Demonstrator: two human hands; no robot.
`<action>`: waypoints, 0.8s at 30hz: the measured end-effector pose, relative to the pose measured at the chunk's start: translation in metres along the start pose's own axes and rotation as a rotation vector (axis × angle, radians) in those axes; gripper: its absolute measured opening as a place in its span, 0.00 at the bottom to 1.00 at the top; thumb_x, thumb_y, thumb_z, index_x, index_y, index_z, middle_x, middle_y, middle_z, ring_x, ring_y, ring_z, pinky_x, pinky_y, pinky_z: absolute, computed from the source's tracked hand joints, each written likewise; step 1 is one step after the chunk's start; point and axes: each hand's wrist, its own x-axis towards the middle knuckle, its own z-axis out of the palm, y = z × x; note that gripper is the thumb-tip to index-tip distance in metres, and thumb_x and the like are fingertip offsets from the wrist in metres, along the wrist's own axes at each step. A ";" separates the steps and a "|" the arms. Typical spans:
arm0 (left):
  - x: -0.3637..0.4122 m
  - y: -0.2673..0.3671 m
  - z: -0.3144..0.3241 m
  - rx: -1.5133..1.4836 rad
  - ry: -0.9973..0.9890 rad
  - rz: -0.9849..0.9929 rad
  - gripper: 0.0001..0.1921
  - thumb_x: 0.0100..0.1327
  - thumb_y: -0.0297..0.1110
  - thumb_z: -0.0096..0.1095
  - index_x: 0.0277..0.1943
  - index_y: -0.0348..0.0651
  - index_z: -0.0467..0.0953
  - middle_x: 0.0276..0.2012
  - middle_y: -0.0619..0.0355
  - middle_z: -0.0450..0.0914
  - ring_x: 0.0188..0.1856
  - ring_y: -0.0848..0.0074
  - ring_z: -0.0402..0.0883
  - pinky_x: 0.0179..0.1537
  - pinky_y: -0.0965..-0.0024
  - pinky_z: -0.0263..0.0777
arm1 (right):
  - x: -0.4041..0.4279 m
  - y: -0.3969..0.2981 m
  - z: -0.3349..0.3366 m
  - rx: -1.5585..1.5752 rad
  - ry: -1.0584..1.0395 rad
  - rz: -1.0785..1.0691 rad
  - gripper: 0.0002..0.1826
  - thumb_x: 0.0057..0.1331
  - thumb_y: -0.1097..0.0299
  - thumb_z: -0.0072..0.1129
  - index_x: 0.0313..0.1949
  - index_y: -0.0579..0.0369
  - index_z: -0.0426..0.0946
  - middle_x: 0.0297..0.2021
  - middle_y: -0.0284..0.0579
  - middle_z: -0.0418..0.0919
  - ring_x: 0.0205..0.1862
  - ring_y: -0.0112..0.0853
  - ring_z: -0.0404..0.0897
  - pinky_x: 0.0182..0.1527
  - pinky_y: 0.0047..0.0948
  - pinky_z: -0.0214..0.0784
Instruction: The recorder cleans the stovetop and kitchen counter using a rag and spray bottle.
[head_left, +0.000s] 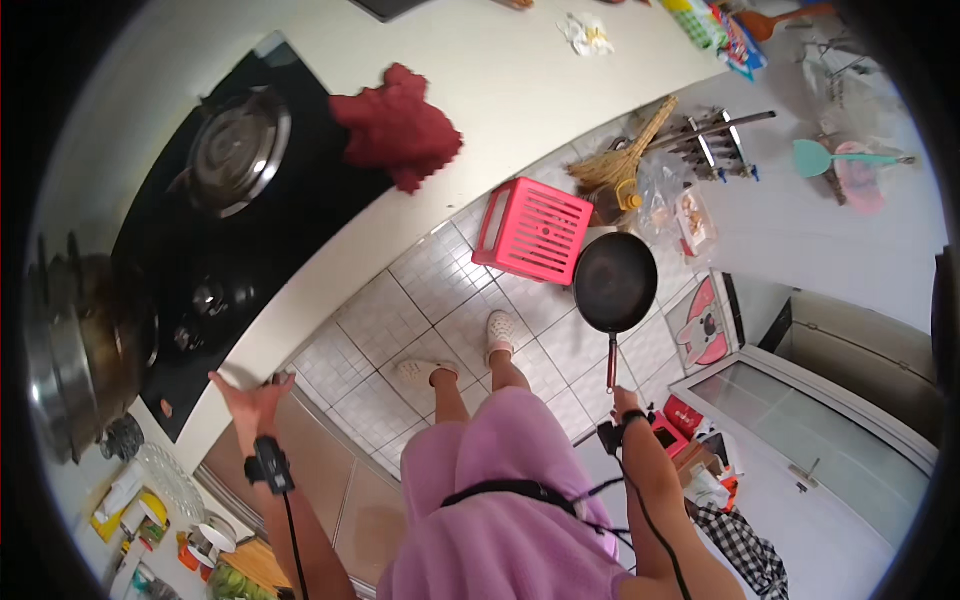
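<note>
My right hand (624, 403) grips the end of the handle of a black frying pan (616, 281), held out over the tiled floor beside a pink plastic stool. My left hand (253, 401) is at the front edge of the counter by the black gas hob (300, 187), fingers spread and holding nothing. A dark red cloth (405, 129) lies crumpled partly on the hob and partly on the pale counter. On the far side of the hob is a round metal burner (238, 152). A large steel pot (86, 360) stands at the hob's left end.
The pink stool (534, 231) stands on the floor near a straw broom (630, 146) and an oil bottle (628, 196). A glass-panelled door (817, 435) is at the right. Dishes, jars and a wooden board (255, 564) fill the counter at lower left. Spatulas hang on the wall.
</note>
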 end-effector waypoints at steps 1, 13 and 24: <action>-0.003 -0.012 0.017 0.028 0.197 0.007 0.48 0.55 0.78 0.46 0.70 0.52 0.54 0.70 0.50 0.47 0.70 0.55 0.45 0.65 0.32 0.41 | 0.032 0.027 -0.015 -0.503 -0.025 -0.434 0.18 0.56 0.62 0.61 0.42 0.61 0.76 0.34 0.52 0.81 0.36 0.44 0.81 0.41 0.42 0.75; 0.014 -0.121 0.139 0.522 0.443 0.240 0.39 0.63 0.70 0.47 0.63 0.46 0.59 0.44 0.48 0.66 0.45 0.60 0.64 0.46 0.36 0.65 | 0.267 -0.014 0.013 -0.531 0.287 -0.280 0.47 0.52 0.55 0.67 0.66 0.68 0.56 0.60 0.65 0.68 0.62 0.51 0.69 0.64 0.42 0.62; 0.005 -0.087 0.090 0.938 0.314 0.297 0.39 0.66 0.70 0.41 0.71 0.58 0.45 0.61 0.43 0.59 0.58 0.50 0.65 0.49 0.34 0.65 | 0.240 -0.054 -0.014 -0.136 -0.487 -0.089 0.14 0.55 0.59 0.62 0.31 0.59 0.79 0.23 0.38 0.77 0.23 0.27 0.75 0.27 0.28 0.71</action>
